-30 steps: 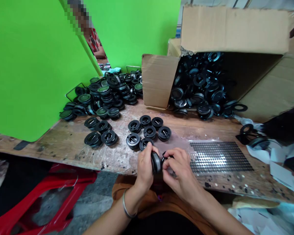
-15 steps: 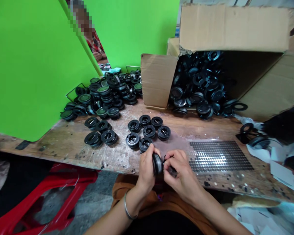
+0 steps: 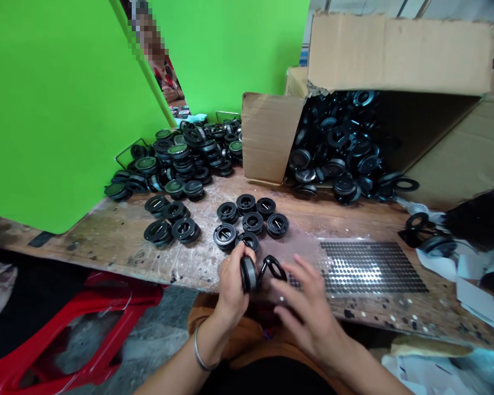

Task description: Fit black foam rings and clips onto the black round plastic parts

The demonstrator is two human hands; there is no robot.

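Observation:
My left hand (image 3: 231, 280) is closed around a round black part (image 3: 249, 274) with a ridged grey rim, held on edge at the front of the bench. Beside that part, on its right, is a black ring-shaped piece (image 3: 276, 267); whether the two are joined I cannot tell. My right hand (image 3: 304, 299), a little blurred, has its fingers spread and no visible object in its grasp; its fingertips are close to the ring-shaped piece. Just beyond my left hand stands a cluster of similar round black parts (image 3: 252, 223), with a smaller group (image 3: 185, 230) farther left.
On the right lies a sheet of small dark dots (image 3: 372, 267). A cardboard box (image 3: 271, 137) full of black parts lies open behind. A heap of round parts (image 3: 179, 156) rests against the green panel (image 3: 57, 109). A red stool (image 3: 107, 329) stands below left.
My right hand has opened and drawn back from the round part. My left hand has shifted slightly left with the part, and the black ring-shaped piece is now visible between the hands.

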